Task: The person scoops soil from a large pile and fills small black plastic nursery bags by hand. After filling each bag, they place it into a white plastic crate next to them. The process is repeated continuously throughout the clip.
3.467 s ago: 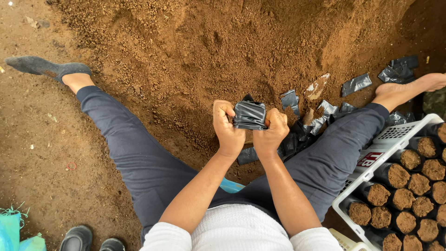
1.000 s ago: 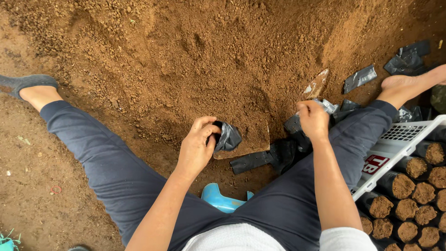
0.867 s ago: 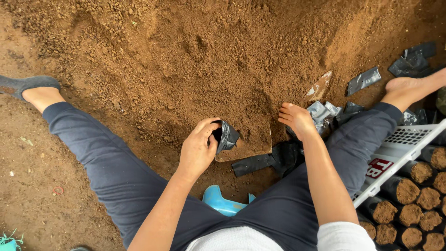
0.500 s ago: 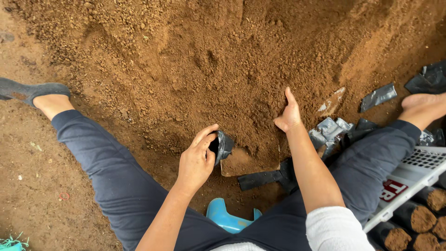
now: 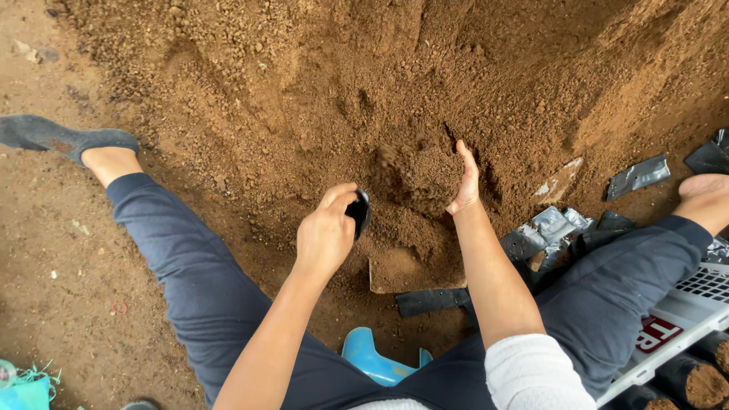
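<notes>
My left hand [image 5: 325, 234] grips a small black plastic bag [image 5: 359, 212] by its rim, its mouth turned toward the soil heap [image 5: 425, 91]. My right hand [image 5: 465, 182] is cupped with fingers together, pressed against loose brown soil [image 5: 414, 171] that is sliding toward the bag. I sit on the ground with my legs in dark blue trousers spread to either side of the heap. A flat piece of brown board [image 5: 414, 269] lies below the hands.
Several empty black bags [image 5: 558, 231] lie by my right leg, one more [image 5: 431, 301] below the board. A white crate [image 5: 683, 319] at the lower right holds soil-filled bags. A blue object [image 5: 376, 361] sits between my legs. A teal object [image 5: 26, 387] lies bottom left.
Both hands held a bag together earlier. The right hand then left it, reached up into the heap and is now raking soil toward the bag that the left hand keeps.
</notes>
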